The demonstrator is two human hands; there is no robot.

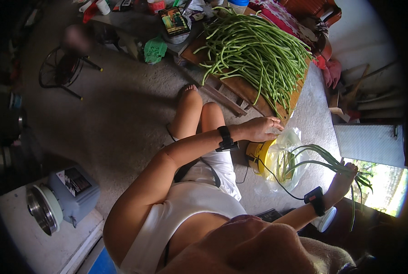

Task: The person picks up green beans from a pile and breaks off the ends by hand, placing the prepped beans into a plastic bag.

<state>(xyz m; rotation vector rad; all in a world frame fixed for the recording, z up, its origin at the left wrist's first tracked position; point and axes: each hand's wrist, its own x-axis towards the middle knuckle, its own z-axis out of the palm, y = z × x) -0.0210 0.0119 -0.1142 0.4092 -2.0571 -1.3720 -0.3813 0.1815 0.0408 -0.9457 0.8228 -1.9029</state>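
A large heap of long green beans point(255, 54) lies on a wooden board point(236, 85) ahead of me. My left hand point(264, 129) hovers at the board's near corner with its fingers apart; nothing shows in it. Out to the right, my right hand point(347, 170) is closed around a small bunch of long beans point(322, 154). Their far ends hang over a yellow bucket point(257, 154) with a clear plastic bag point(298, 178) at its mouth. More green pieces show inside the bag. Each wrist wears a black band, and a black cable runs from the right one across the bucket.
A phone point(174, 21) with a lit screen stands beyond the board, near a green plastic basket point(155, 49). A round-backed stool point(62, 68) is at the upper left. A grey appliance with a metal bowl point(43, 209) sits at lower left. Near the bright doorway is a pale panel point(370, 145).
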